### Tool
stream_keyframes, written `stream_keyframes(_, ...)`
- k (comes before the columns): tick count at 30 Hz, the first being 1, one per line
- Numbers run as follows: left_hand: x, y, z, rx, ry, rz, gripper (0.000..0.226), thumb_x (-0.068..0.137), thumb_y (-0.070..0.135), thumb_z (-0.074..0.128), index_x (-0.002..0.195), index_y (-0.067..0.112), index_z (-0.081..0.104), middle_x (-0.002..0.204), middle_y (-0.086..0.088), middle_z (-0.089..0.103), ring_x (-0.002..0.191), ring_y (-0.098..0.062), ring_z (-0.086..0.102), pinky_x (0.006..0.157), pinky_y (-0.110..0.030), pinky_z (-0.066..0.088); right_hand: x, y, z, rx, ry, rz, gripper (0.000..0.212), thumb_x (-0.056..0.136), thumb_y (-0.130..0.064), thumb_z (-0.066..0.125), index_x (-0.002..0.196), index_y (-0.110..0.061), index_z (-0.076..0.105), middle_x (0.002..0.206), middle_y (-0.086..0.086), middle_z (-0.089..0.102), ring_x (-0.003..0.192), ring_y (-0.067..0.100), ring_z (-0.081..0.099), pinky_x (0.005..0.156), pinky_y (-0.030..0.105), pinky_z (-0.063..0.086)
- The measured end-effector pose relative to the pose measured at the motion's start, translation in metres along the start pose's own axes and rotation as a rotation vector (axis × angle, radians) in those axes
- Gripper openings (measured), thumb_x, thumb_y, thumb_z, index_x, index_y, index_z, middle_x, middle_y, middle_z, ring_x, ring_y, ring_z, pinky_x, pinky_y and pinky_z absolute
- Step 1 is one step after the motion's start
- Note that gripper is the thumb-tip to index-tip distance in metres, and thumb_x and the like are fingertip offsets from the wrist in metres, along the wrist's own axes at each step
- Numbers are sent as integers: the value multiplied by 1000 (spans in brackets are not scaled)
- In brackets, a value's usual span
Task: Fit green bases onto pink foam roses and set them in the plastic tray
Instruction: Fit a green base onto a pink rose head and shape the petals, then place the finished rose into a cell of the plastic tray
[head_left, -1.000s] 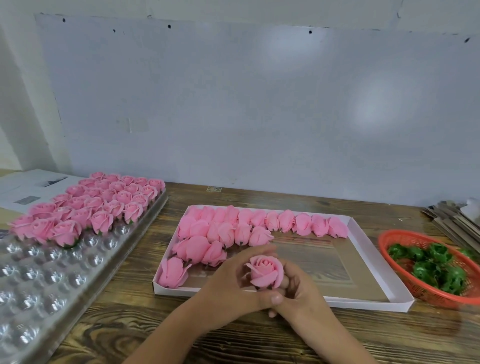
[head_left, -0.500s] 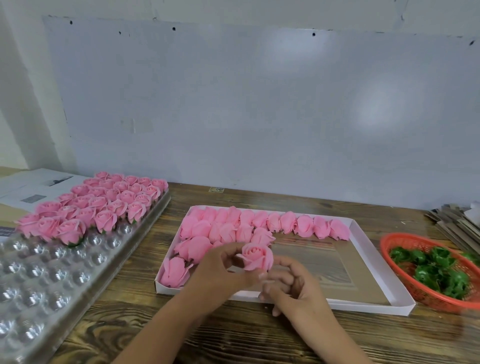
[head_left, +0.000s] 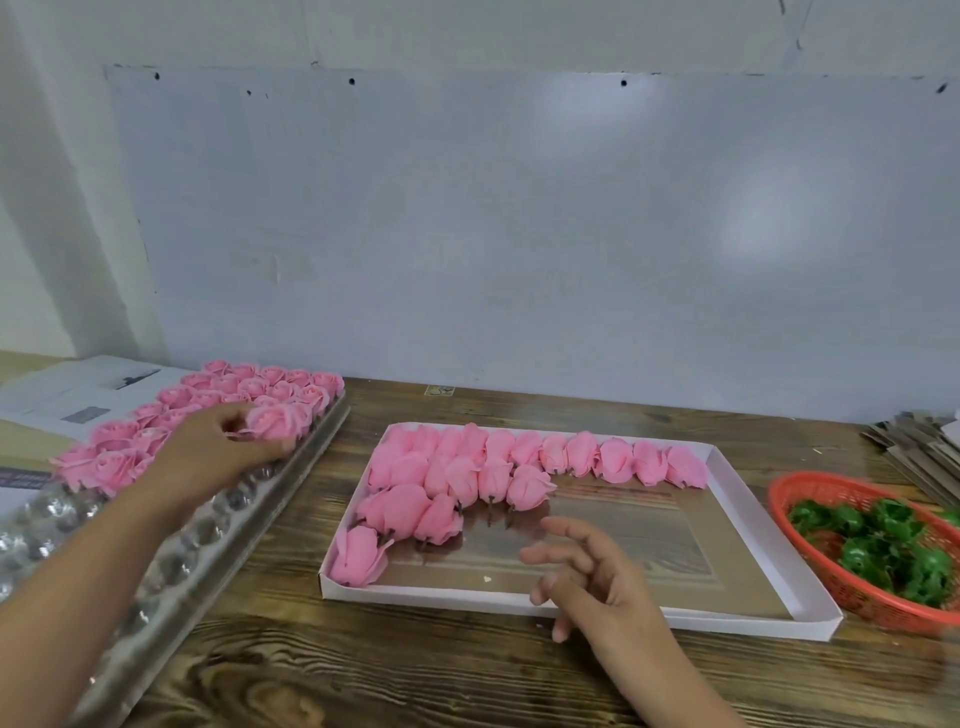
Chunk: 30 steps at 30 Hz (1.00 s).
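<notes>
Both hands have parted since a second ago, when they met around one rose in front of the white box; now the left hand (head_left: 208, 457) has carried that pink rose (head_left: 275, 422) out to the plastic tray (head_left: 171, 561) on the left and pinches it at the near edge of the filled block, while the right hand (head_left: 587, 577) hovers over the white box (head_left: 748, 519) with its fingers loosely spread and holding nothing; whether the rose is already seated in a cup I cannot tell, as the fingers cover its base. As I judge it, the coming move turns on this: the unfitted roses (head_left: 498, 467) lie just ahead and left of the right hand, on their sides with their stems pointing towards the person, and the green bases (head_left: 883, 540) sit in the red basket (head_left: 810, 493) to its right, so the right hand is much the nearer to both, the left hand being well away across the table (head_left: 467, 675). Counted as well as blur allows: about twenty roses remain in the box, in three ragged rows plus one alone at the near left corner; roughly two dozen stand upright in the tray, filling its far end, with many clear cups bare nearer the person; the bases are a heap of perhaps eight, too smeared to count surely.
</notes>
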<state>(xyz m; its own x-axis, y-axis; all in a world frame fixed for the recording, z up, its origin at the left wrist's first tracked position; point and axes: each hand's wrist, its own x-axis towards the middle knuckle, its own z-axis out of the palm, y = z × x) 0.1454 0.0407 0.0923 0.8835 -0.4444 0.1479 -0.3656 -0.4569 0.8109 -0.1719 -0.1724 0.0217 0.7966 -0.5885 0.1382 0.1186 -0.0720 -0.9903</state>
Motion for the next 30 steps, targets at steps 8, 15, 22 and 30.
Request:
stream_keyframes(8, 31, -35, -9, 356, 30, 35, 27, 77, 18, 85, 93, 16, 64, 86, -3, 70, 66, -20, 64, 62, -33, 54, 0, -1, 0, -13, 2, 19, 43, 90, 16, 52, 120, -14, 55, 97, 8, 74, 68, 15, 64, 44, 26, 46)
stream_keyframes(15, 37, -45, 6, 505, 12, 22, 32, 75, 14, 82, 60, 9, 55, 53, -4, 52, 48, -18, 47, 52, -28, 42, 1, 1, 0, -24, 2, 30, 41, 90, 15, 52, 120, -13, 56, 94, 9, 74, 67, 14, 64, 44, 26, 46)
stream_keyframes(22, 48, -35, 4, 813, -2, 44, 14, 74, 30, 82, 71, 17, 76, 66, -1, 72, 64, -19, 64, 70, -36, 60, 0, 0, 1, -33, 3, 29, 41, 90, 16, 51, 119, -13, 57, 92, 9, 74, 68, 15, 63, 45, 24, 46)
stream_keyframes(30, 46, -17, 13, 1105, -10, 2, 25, 76, 36, 82, 100, 39, 75, 143, 4, 48, 129, -29, 40, 112, -46, 30, -1, -1, 1, -54, 1, 32, 42, 90, 15, 51, 118, -16, 57, 92, 6, 74, 68, 13, 63, 46, 24, 46)
